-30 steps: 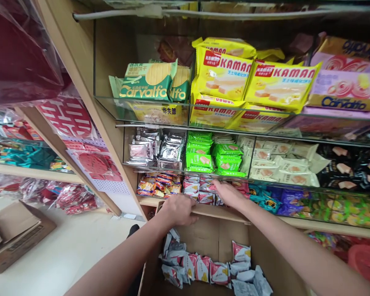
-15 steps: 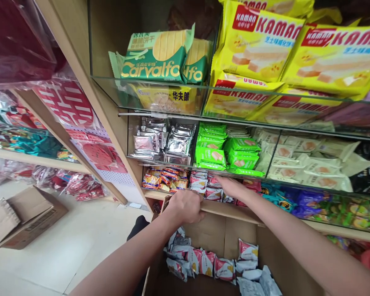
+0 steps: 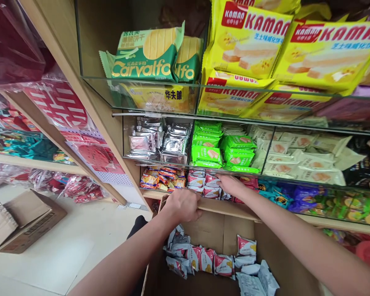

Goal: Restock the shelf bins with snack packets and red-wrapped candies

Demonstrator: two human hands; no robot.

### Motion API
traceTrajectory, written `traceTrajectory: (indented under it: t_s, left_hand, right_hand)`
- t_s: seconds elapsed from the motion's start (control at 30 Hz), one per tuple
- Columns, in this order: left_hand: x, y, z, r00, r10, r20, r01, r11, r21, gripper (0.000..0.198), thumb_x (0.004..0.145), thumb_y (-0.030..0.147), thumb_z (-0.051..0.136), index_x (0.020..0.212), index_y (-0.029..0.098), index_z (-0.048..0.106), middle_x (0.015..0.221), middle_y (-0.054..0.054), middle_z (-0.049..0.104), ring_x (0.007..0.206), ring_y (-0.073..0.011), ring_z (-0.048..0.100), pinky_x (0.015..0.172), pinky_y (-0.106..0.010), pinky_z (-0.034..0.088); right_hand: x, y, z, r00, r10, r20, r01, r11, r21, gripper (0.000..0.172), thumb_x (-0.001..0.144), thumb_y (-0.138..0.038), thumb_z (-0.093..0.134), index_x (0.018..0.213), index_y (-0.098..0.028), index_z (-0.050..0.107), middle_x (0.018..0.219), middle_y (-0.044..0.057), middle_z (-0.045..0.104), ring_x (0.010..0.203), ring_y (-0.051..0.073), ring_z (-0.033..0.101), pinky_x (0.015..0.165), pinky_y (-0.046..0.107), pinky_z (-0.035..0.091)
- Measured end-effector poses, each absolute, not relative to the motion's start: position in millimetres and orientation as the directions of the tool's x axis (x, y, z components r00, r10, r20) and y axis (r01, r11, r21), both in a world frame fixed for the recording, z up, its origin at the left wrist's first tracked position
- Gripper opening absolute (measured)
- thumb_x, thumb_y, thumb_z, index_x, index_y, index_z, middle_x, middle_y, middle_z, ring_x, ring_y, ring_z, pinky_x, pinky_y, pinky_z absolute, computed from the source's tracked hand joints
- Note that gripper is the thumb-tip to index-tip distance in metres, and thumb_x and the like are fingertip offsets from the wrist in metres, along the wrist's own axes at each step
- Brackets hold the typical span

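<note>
My left hand [image 3: 182,204] is closed over the far rim of an open cardboard box [image 3: 225,207] held up against the lowest shelf. My right hand [image 3: 231,183] reaches into that shelf's compartment, fingers laid on the red-and-white snack packets [image 3: 200,183] stacked there; whether it grips one I cannot make out. Several more of the same red-and-white packets [image 3: 209,261] lie in the bottom of the box.
Glass-fronted shelves above hold silver packets [image 3: 156,144], green packets [image 3: 218,150], green Carvalfo packs [image 3: 148,57] and yellow Kaman packs [image 3: 249,37]. Orange snacks [image 3: 160,179] sit left of my right hand. A second cardboard box [image 3: 21,220] lies on the pale floor at left.
The view has moved closer and tilted slightly. My right hand has stayed among the red-and-white packets, and my left hand keeps its hold on the box rim.
</note>
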State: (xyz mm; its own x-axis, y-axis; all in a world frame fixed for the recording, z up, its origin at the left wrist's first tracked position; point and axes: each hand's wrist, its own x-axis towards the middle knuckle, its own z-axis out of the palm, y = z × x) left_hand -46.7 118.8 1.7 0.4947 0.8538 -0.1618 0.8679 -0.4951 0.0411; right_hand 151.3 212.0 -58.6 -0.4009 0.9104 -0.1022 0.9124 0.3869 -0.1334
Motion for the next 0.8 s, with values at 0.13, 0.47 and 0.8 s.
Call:
traceTrajectory:
  t_s: [0.13,0.47,0.8]
  left_hand:
    - [-47.0,118.7,0.6,0.491,0.852,-0.181,0.87,-0.491,0.049,0.036,0.067,0.044,0.044,0.087,0.019,0.061,0.085,-0.009,0.064,0.079,-0.0282,0.06,0.065,-0.039,0.047]
    - [-45.9,121.0,3.5,0.491,0.848,-0.197,0.867,-0.499,0.015,0.035,0.069,0.046,0.042,0.084,0.02,0.061,0.082,-0.009,0.066,0.076,-0.0274,0.061,0.063,-0.039,0.047]
    - [-44.2,113.1,5.3,0.478,0.861,-0.173,0.875,-0.484,0.011,0.037,0.07,0.047,0.042,0.088,0.021,0.06,0.086,-0.009,0.064,0.08,-0.0275,0.06,0.066,-0.039,0.046]
  right_hand:
    - [160.5,166.2,-23.9,-0.463,0.883,0.074,0.837,0.463,-0.291,0.029,0.082,-0.03,0.043,0.101,-0.012,0.054,0.107,0.014,0.055,0.1,0.022,0.05,0.085,0.031,0.037]
    - [174.5,-6.6,-114.9,-0.335,0.833,-0.44,0.92,0.189,-0.344,0.044,0.07,-0.02,0.052,0.114,-0.017,0.049,0.121,0.013,0.045,0.112,0.027,0.041,0.086,0.039,0.037]
    - [187.8,-20.0,-186.6,-0.081,0.86,-0.504,0.996,0.053,-0.069,0.05,0.057,-0.001,0.043,0.101,-0.021,0.057,0.137,0.004,0.025,0.125,0.029,0.019,0.084,0.039,0.039]
